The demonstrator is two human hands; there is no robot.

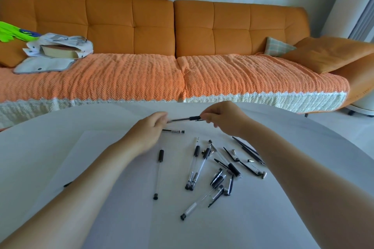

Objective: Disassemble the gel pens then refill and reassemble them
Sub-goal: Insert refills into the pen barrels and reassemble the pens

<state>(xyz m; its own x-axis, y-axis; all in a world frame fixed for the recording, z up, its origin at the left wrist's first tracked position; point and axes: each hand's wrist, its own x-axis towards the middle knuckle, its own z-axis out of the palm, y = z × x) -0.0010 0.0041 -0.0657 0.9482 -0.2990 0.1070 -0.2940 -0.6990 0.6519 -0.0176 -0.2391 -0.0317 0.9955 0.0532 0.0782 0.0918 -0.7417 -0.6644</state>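
Above the far part of the white table (81, 168) I hold one gel pen (185, 119) level between both hands. My left hand (148, 131) pinches its left end. My right hand (224, 118) grips the black capped end with the clip. Just below it a short pen piece (174, 131) lies on the table. A clear barrel with a black grip (158, 172) lies alone at centre. To its right sits a loose pile of pens, caps and refills (220, 170).
A sheet of white paper (77, 157) lies on the table's left part, with a small black bit (67, 184) near my left forearm. Behind the table stands an orange sofa (182, 36) with bags (56, 50) and a cushion (278, 46).
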